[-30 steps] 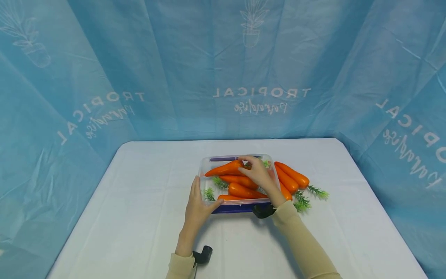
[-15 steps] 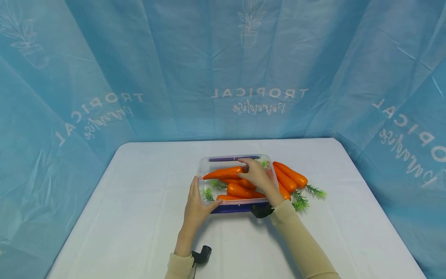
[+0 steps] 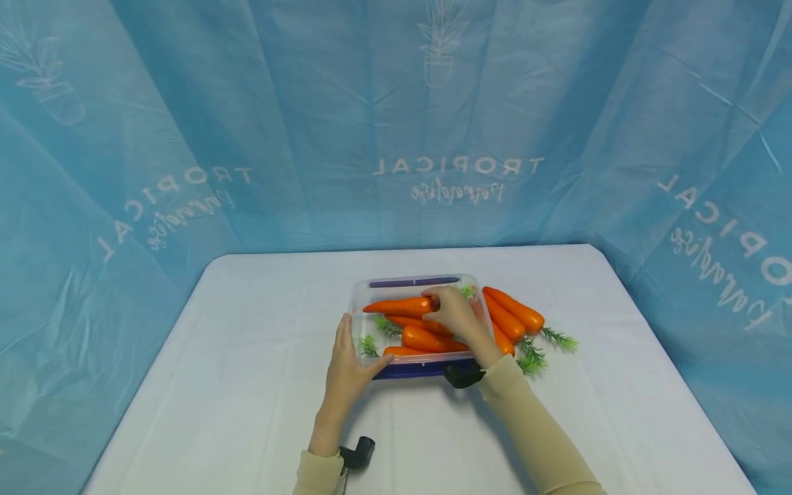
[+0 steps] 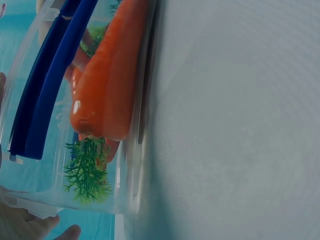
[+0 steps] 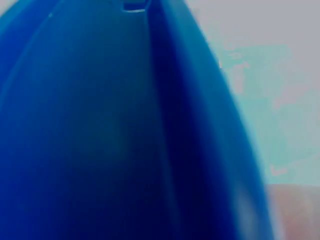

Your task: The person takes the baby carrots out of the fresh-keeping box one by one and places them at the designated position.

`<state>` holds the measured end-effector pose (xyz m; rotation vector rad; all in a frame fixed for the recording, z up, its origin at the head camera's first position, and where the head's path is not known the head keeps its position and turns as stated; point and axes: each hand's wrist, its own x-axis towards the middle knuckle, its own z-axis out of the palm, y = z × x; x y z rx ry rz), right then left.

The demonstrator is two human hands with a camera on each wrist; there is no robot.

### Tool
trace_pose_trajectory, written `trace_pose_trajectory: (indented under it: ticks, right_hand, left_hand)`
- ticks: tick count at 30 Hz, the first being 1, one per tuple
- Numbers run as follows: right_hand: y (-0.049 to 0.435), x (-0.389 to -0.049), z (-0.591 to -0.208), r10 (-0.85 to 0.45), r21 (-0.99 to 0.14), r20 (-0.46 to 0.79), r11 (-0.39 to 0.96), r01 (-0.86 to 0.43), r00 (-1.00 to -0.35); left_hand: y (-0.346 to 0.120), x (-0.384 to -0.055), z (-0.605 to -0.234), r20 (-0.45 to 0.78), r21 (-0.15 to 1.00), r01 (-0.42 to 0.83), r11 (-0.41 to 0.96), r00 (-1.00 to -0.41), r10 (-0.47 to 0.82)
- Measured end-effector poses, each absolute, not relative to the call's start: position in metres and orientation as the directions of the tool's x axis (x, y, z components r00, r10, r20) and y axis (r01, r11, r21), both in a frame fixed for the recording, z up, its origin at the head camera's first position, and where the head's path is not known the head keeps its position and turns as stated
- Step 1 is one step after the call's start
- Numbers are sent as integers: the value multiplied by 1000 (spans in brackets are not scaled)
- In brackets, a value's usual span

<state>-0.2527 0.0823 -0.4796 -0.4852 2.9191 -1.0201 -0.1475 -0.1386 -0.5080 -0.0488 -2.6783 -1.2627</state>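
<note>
One carrot (image 3: 396, 306): was pinched by the right hand (image 3: 459, 313) in the clear box (image 3: 386, 291).
Left hand (image 3: 347, 364): was laid, fingers straight, along the box's left.
White tabletop (image 3: 272, 344): was seen beneath the box.
Blue curtain (image 3: 328, 103): was hung behind the box.

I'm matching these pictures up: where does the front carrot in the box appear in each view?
Head: front carrot, below picture centre.
Left wrist: front carrot, upper left.
Right wrist: not visible.
Shared landmark: the blue latch, beside the carrot in left wrist, apparently filling much of right wrist.
</note>
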Motion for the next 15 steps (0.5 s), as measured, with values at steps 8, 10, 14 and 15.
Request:
trace_pose_trajectory:
  ticks: [8,10,14,15]
  right_hand:
    - [82,-252,-479,-305,-625,143,710,-324,-942]
    - [82,-251,-479,-303,-641,151,694,-327,-941]
    - [82,-248,-477,-296,-674,159,664,-323,-942]
    - [83,-247,-477,-294,-681,164,657,-323,-942]
  left_hand:
    - [-139,-148,-507,165,766,98,635,-985,-47]
    - [-139,-148,-507,166,765,98,636,-985,-48]
    - [-139,-148,-509,183,763,111,637,-982,-48]
    - [-138,-148,-510,187,763,114,636,-981,-48]
